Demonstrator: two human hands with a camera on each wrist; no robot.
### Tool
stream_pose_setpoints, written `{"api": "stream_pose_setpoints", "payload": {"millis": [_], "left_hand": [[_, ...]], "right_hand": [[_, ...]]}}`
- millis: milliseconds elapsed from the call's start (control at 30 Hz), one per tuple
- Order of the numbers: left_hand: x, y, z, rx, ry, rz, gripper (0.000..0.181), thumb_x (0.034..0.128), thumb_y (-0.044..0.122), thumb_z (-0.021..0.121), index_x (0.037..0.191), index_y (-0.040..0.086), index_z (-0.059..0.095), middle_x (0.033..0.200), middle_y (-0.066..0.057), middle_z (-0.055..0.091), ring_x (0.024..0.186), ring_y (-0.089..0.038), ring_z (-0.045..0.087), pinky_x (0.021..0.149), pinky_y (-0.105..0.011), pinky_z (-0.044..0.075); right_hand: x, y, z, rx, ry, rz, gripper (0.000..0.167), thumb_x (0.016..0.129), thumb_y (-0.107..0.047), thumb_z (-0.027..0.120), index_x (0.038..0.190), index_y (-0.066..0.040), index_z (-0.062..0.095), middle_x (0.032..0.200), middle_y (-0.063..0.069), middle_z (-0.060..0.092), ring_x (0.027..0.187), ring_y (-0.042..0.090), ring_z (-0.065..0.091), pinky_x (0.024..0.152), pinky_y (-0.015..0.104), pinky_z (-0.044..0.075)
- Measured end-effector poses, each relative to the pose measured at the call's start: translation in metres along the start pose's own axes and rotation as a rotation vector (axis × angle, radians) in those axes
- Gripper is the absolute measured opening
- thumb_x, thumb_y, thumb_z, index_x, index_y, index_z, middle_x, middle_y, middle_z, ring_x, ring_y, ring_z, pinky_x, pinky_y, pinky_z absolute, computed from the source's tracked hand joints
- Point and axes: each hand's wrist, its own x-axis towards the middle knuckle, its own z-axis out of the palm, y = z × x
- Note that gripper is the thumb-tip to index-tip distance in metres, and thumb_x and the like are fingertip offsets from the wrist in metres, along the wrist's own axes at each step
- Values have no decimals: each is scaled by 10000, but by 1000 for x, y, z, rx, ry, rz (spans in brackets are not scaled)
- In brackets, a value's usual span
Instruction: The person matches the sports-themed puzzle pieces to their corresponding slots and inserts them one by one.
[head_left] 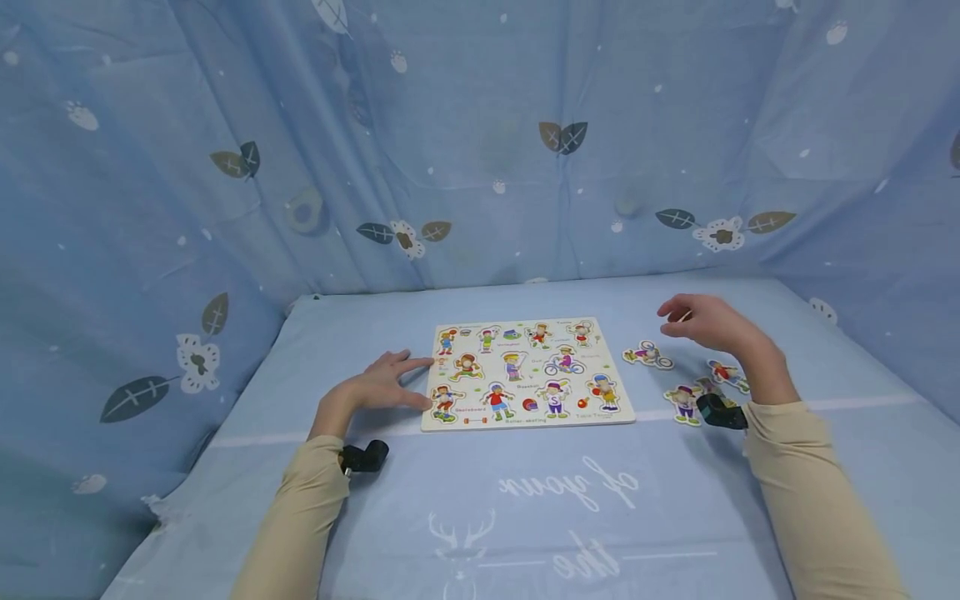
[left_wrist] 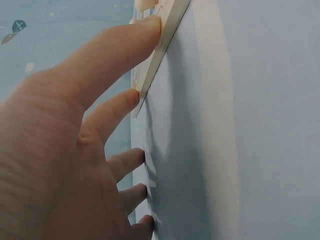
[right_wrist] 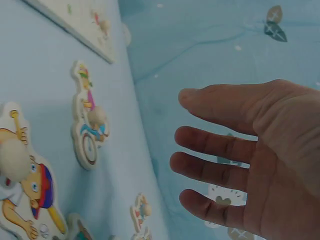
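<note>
A white wooden puzzle board (head_left: 536, 373) with printed children doing sports lies flat on the table. At its left edge, my left hand (head_left: 386, 383) is spread, thumb and index finger touching the rim; the other fingertips rest on the cloth, as the left wrist view shows. My right hand (head_left: 708, 322) hovers over the table right of the board, fingers slightly bent, holding nothing. Just below and left of it lies a cyclist puzzle piece (head_left: 648, 355) with a round knob (right_wrist: 97, 116). A baseball-player piece (head_left: 684, 404) lies nearer me, partly beside the wrist camera.
Another loose puzzle piece (head_left: 726, 374) lies near the right wrist, partly overlapped by the arm. Pale blue cloth (head_left: 420, 500) covers the table, and a patterned blue curtain (head_left: 495, 167) hangs behind and at the sides. A black camera (head_left: 365, 456) sits on the left wrist.
</note>
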Motion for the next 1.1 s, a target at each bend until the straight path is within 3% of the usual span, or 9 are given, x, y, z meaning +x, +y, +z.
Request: {"api": "stream_pose_setpoints", "payload": {"millis": [367,667,933,1100], "left_hand": [[1,-2,0,-4,-4,3,879,801,553,716,1547,259,356,1643,-196,128,1500,-462,-6,1148,-699,120],[0,-1,-1,-3,-10,5,878,803,547,713,1549,257,353,1643,-199,126,1498,-468,-3,1148,-698,119],[0,0,0,5,-9,-4,882,804,552,715,1550,253,351,1643,-197,130,1498,-467,4,1147,-698,126],[0,1,0,6,-6,-3,881,804,547,715,1549,245,352,1640,-204,131,1495,-476,6,1142,-706,126]], "right_hand": [[11,-5,18,-86,-110,7,247,931,-101,605,1138,5,689,1147,226,646,1001,355,564,843,531,495],[15,0,25,-107,-88,13,264,920,-139,633,1148,-22,699,1169,229,640,1019,361,569,856,559,485],[18,5,31,-75,-113,4,243,919,-117,629,1127,-6,691,1043,155,668,869,262,572,757,418,514],[21,9,34,-71,-131,5,208,920,-96,632,1098,-13,702,1015,148,671,850,256,570,731,387,504]]}}
